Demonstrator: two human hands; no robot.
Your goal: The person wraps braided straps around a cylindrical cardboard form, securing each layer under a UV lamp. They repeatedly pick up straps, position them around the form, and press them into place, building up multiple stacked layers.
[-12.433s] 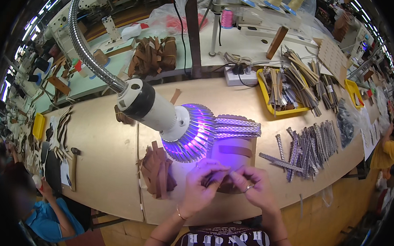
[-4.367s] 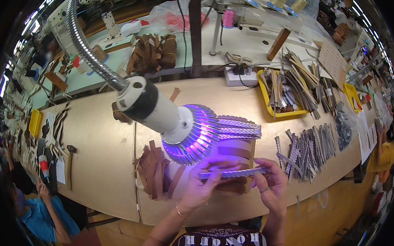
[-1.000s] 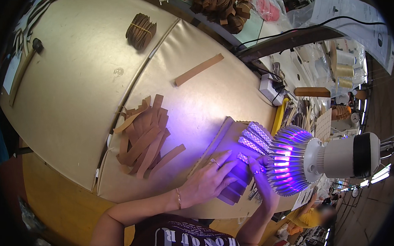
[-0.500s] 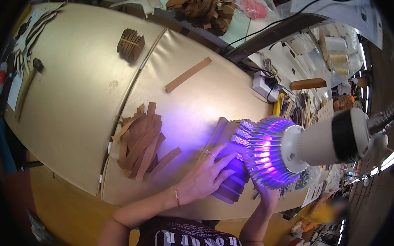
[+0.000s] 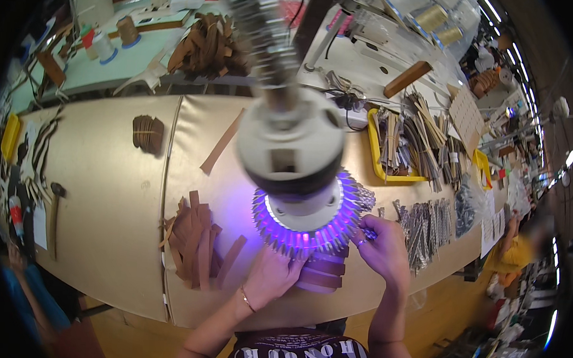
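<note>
A lamp (image 5: pixel 301 212) with a finned metal head and violet light stands between my view and the work. Beneath it, brown strips (image 5: pixel 320 279) lie side by side on the table. My left hand (image 5: pixel 271 279) rests at their left edge, its fingertips hidden under the lamp. Right of the lamp, my right hand (image 5: pixel 384 250) is closed in a pinch on a small patterned strip (image 5: pixel 369 234), only partly visible. More grey patterned strips (image 5: pixel 366 199) show past the lamp's far right rim.
A loose pile of brown strips (image 5: pixel 195 245) lies to the left, a banded bundle (image 5: pixel 147 134) behind it. Grey patterned strips (image 5: pixel 420 233) are spread on the right, before a yellow tray (image 5: pixel 400 179) of strips. A hammer (image 5: pixel 55 219) lies far left. Another person's arm (image 5: pixel 28 282) shows at left.
The view has shifted, bringing the lamp to the middle. My right hand has come out from behind the lamp, pinching a strip. My left fingers, spread over the brown strips before, are now hidden.
</note>
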